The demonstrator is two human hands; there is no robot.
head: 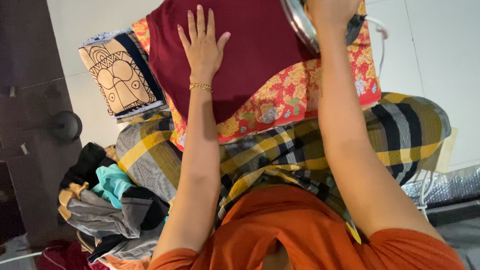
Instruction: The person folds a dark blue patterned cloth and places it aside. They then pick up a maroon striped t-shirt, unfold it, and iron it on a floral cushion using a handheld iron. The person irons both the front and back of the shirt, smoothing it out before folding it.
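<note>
My left hand [202,43] lies flat, fingers apart, on a dark red cloth [252,48] spread over a red and yellow flowered pad [297,92]. A gold bracelet circles that wrist. My right hand [331,4] grips the handle of a clothes iron [299,19], whose shiny metal soleplate tilts up at the top edge of the view, above the red cloth. The iron's upper part is cut off by the frame. I wear an orange top and a yellow, grey and black checked wrap [284,149].
A folded cloth with a beige and black line pattern [119,73] lies left of the pad. A heap of crumpled clothes [108,205] sits at lower left. A white cord [380,31] runs at right over the pale tiled floor [441,45]. Dark furniture [17,107] stands on the left.
</note>
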